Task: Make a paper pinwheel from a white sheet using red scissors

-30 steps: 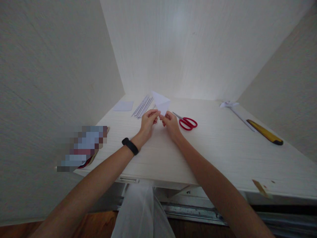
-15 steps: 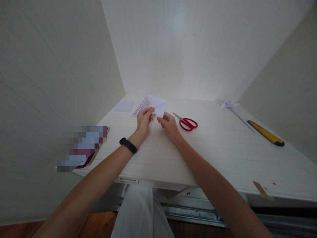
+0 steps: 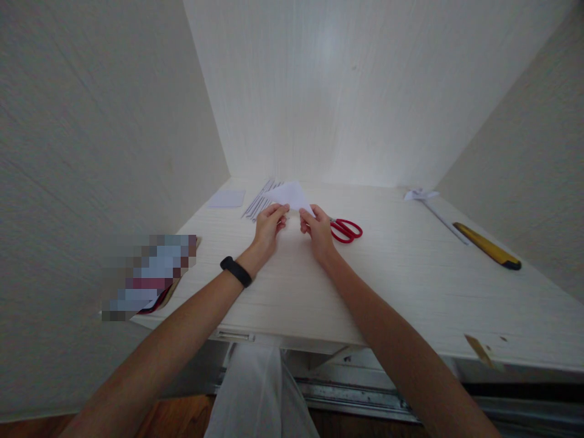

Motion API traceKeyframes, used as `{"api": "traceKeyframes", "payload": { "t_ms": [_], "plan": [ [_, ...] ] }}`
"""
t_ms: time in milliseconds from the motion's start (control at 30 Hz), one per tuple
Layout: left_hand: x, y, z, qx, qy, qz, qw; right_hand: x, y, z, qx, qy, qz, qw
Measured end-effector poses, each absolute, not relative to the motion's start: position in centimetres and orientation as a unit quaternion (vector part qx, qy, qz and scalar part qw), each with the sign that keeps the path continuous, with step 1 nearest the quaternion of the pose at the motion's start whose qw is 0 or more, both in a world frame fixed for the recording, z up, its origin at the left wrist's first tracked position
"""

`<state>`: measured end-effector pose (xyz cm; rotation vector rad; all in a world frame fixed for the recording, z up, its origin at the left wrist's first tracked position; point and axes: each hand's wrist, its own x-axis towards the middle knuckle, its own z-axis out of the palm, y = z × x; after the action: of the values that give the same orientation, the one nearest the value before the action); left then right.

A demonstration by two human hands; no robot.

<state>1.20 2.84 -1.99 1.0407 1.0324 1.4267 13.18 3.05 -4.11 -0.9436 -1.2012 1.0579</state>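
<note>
A white sheet of paper (image 3: 292, 193) is held up between my two hands, its near edge pinched at both sides. My left hand (image 3: 270, 226), with a black band on the wrist, grips the paper's left part with thumb and fingers. On the other side, my right hand (image 3: 318, 230) pinches the right corner. Red-handled scissors (image 3: 347, 230) lie just right of my right hand, which hides most of their blades. Behind the paper and my left hand lie several thin paper sticks (image 3: 258, 202), partly covered.
Flat white paper (image 3: 226, 199) lies at the back left of the white table (image 3: 410, 292). A folded paper pinwheel on a stick (image 3: 424, 196) rests at the back right, near a yellow and black cutter (image 3: 488, 246). A blurred-out object (image 3: 157, 277) occupies the left edge.
The paper has turned and tilted flatter, its far point lower than before. My hands moved apart, and my right hand shifted right, covering the scissors' blades.
</note>
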Motion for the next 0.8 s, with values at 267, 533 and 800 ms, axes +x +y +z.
{"api": "traceKeyframes", "payload": {
  "t_ms": [267,533,800],
  "plan": [
    [1.51,2.55,-2.13,0.452,0.423,0.569,0.541,13.04,2.73,-3.87,-0.373,-0.494,0.489,0.615],
    [1.36,2.75,-2.06,0.437,0.432,0.588,0.526,13.36,2.98,-4.07,-0.381,-0.457,0.488,0.639],
    [1.42,2.92,-2.44,0.438,0.441,0.572,0.535,13.62,3.31,-4.11,-0.391,-0.418,0.483,0.662]
  ]
}}
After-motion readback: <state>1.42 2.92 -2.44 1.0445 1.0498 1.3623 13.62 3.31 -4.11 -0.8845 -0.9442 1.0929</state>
